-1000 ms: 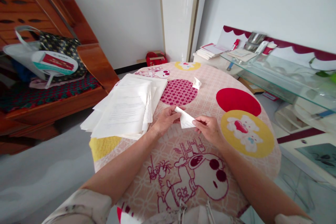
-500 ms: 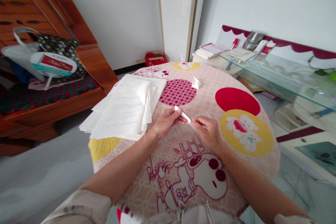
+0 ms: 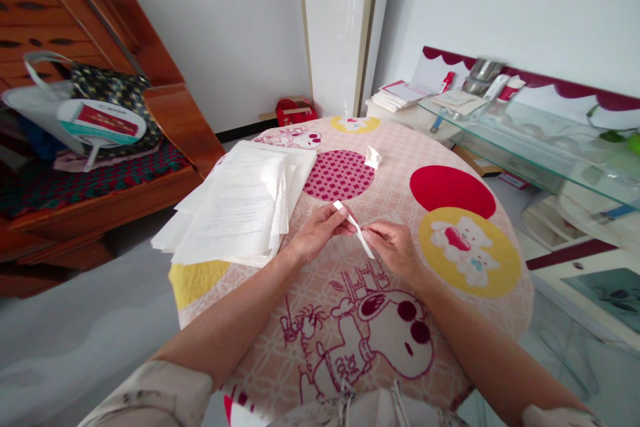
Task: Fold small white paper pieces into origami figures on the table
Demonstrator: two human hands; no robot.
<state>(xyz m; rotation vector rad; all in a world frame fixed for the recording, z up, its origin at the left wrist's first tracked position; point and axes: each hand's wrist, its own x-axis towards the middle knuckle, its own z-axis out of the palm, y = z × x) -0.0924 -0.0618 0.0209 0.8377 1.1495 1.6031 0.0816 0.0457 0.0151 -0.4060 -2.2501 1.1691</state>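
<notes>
Between my hands, above the tablecloth, is a narrow white paper strip (image 3: pixel 362 238), slanting from upper left to lower right. My left hand (image 3: pixel 323 230) pinches its upper part between thumb and fingers, with the far end sticking out. My right hand (image 3: pixel 393 245) has its fingertips closed on the strip's middle, and the lower end hangs free beside them. A stack of loose printed sheets (image 3: pixel 235 213) lies on the table left of my left hand. Farther back rests a small folded piece of white paper (image 3: pixel 373 157).
The round table carries a patterned tablecloth (image 3: pixel 400 147). At the right stands a glass shelf (image 3: pixel 545 147) with metal bowls (image 3: pixel 485 73) and papers (image 3: pixel 400 95). A wooden bench (image 3: pixel 175 120) at the left holds a bag (image 3: pixel 113 90) and a round fan (image 3: pixel 103 121).
The strip has turned between my fingers and now shows as a thin, slightly bent band, its lower end more visible below my right fingertips. Both hands stay nearly in place.
</notes>
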